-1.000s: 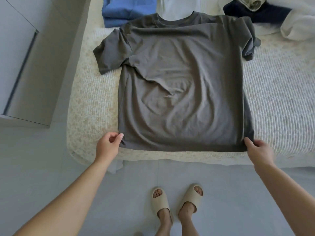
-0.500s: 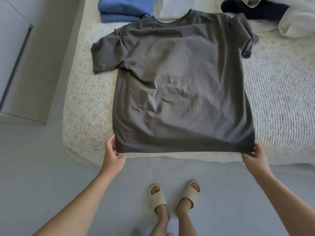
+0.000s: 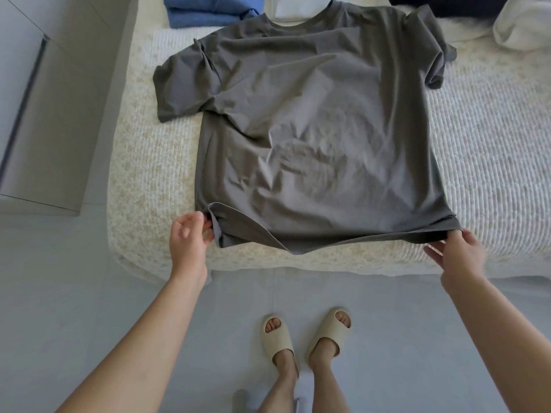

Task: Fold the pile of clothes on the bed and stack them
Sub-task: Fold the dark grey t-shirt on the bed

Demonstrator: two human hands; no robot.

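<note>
Two bare hands hold the bottom edge of a big dark grey cotton T-shirt [image 3: 316, 138]. It lies spread out flat on the cream knitted bed cover [image 3: 492, 150], with its neck pointing away from the person. The left hand [image 3: 189, 238] pinches the shirt's bottom left corner, which is curled up a bit. The right hand [image 3: 460, 253] pinches the bottom right corner. Past the shirt's neck sit folded blue clothes [image 3: 208, 8] and a white folded cloth [image 3: 293, 7]. Near the right sleeve are dark navy clothes [image 3: 447, 5] and a white bundle [image 3: 521, 25].
</note>
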